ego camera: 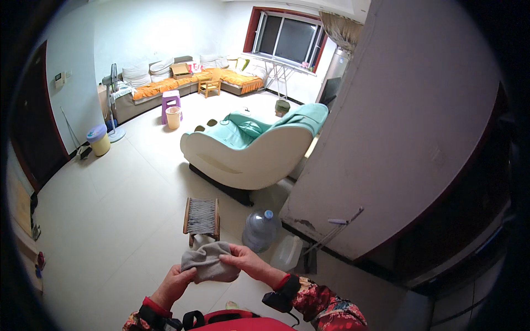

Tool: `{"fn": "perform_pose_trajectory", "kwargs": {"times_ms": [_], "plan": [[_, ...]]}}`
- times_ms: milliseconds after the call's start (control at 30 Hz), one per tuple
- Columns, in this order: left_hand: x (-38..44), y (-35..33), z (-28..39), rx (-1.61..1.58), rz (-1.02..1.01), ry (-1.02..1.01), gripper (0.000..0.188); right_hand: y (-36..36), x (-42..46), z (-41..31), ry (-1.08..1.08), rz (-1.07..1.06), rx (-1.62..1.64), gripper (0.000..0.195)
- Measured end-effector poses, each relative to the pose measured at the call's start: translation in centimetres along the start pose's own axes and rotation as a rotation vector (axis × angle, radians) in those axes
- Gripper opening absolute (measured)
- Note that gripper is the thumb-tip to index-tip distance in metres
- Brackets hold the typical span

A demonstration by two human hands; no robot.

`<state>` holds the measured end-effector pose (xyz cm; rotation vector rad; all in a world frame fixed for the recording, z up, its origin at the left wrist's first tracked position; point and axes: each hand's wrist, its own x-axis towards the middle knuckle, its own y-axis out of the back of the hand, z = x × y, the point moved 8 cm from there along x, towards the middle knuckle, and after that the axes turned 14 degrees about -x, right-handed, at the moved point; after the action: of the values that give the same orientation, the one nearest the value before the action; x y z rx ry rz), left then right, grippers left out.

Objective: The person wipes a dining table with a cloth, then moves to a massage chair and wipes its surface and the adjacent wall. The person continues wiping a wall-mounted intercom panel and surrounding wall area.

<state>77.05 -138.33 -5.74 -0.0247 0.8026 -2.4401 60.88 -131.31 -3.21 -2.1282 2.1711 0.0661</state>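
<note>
A grey piece of cloth (210,265), bunched and folded, is stretched between my two hands in front of my body. My left hand (173,283) pinches its lower left edge between thumb and fingers. On the upper right side, my right hand (250,261) grips the cloth with the thumb on top. The folds hide what kind of cloth item it is. Just beyond it on the floor stands a low wooden stool (201,217) with a woven grey seat.
A large clear water bottle (260,231) and a translucent plastic bin (286,253) stand right of the stool, near a long-handled dustpan (308,261) by the wall. Farther off are a white and turquoise massage chair (244,157), a purple stool (171,99), a wastebasket (173,118) and a sofa (145,105).
</note>
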Motion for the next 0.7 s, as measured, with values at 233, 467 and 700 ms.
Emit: {"fn": "perform_pose_trajectory", "kwargs": {"times_ms": [233,467,700], "plan": [[3.1,0.5,3.3,-0.147,0.078,-0.006,0.036,5.2,4.0,2.8,-0.064,0.266,-0.411,0.037],[7.4,2.4,6.0,-0.062,0.017,0.049,0.031,-2.0,8.5,2.2,-0.07,-0.132,0.223,0.066],[11.2,7.0,8.2,-0.208,-0.036,0.185,0.04,-6.5,14.9,3.4,-0.092,-0.208,0.486,0.057]]}}
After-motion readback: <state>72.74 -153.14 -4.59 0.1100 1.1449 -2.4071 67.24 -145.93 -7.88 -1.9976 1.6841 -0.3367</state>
